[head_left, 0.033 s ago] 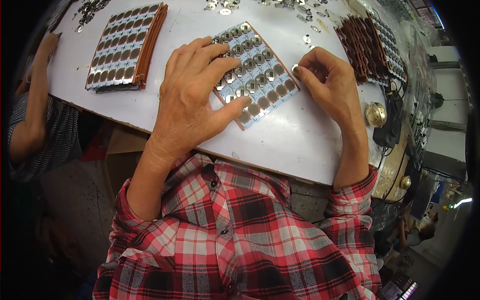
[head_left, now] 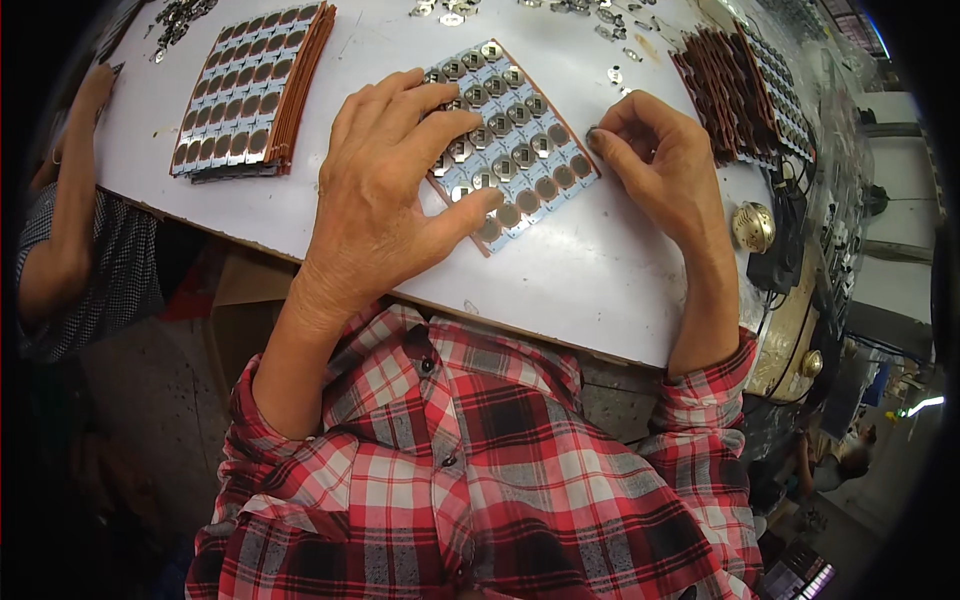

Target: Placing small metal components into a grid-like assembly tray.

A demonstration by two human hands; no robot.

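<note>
A light-blue circuit board panel (head_left: 512, 165) lies at a slant on the white table, with rows of round pads. Shiny metal battery clips (head_left: 522, 155) sit on many of its pads. Along its lower-right edge, a row of pads is bare. My left hand (head_left: 385, 175) rests over the panel's left side with fingers spread, hiding part of it. Just off the right edge, my right hand (head_left: 650, 155) holds thumb and forefinger pinched together. A small metal piece at their tips is mostly hidden.
A stack of similar panels (head_left: 238, 95) stands at the left, another stack (head_left: 735, 95) at the right. Loose metal clips (head_left: 605, 30) lie scattered at the back. A round brass-coloured bell-like object (head_left: 752, 228) sits by the right edge. Another person's arm (head_left: 75, 180) is at far left.
The small piece in my right fingertips showed a bright glint and now looks dark. My hands and the panel have shifted very slightly upward in the view.
</note>
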